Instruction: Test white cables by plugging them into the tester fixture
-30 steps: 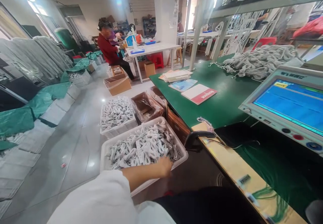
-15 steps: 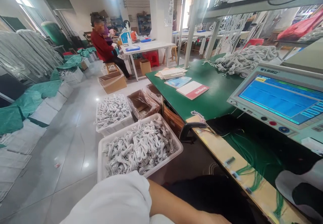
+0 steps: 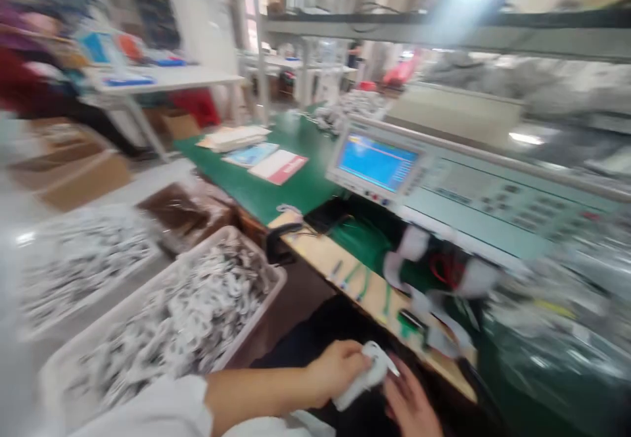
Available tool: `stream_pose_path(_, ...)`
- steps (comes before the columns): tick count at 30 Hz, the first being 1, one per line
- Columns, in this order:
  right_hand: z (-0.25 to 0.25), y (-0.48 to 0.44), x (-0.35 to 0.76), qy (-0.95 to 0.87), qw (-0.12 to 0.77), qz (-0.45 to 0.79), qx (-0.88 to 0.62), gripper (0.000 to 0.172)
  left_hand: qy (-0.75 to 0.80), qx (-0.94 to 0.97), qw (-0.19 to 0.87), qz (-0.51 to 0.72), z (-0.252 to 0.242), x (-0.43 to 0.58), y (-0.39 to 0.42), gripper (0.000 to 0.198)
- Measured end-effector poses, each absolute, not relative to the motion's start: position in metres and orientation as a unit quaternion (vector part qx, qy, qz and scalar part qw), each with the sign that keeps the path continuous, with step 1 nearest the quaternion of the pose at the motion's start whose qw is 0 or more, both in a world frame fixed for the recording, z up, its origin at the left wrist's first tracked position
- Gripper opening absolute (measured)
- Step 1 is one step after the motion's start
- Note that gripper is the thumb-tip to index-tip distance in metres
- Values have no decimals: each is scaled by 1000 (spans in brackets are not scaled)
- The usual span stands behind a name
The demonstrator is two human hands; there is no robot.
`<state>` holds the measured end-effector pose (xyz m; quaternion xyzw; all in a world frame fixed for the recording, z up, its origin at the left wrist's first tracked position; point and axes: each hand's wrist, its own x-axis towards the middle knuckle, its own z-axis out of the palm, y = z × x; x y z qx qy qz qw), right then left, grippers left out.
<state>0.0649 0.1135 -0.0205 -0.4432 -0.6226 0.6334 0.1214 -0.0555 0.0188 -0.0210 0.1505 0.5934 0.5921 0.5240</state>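
Flanking both hands [image 3: 335,371], cable bin [image 3: 148,332], tester [image 3: 444,187].

A small bundle of coiled white cable [image 3: 367,374] is lying slantwise low in the view, over the person's dark lap and just short of the wooden bench edge. It is blurring with motion, one short end sticking out to the right.

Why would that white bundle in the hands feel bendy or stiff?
Probably bendy: the white cable bundle looks like coiled cord, like those heaped in the white bin. It seems light, since the left hand lifts it with the fingers alone. The right hand is just beside it.
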Motion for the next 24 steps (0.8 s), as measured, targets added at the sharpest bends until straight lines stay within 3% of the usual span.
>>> stream_pose_path(7, -9, 104, 57, -546, 257, 674, -425, 22, 462, 173, 610, 621, -15, -60, 29, 40)
stream_pose_path(11, -5, 101, 67, -478, 303, 706, -425, 24, 439, 232, 610, 618, -7, -57, 31, 35)
stream_pose_path(16, 5, 94, 74, -493, 292, 727, -379, 17, 453, 252, 650, 555, 5, -54, 35, 27)
stream_pose_path(19, 8, 92, 76, -479, 308, 723, -392, 18, 438, 245, 669, 548, 6, -45, 37, 33)
stream_pose_path(24, 13, 96, 85, -486, 278, 752, -348, 21, 497, 246, 597, 580, 5, -29, 37, 32)
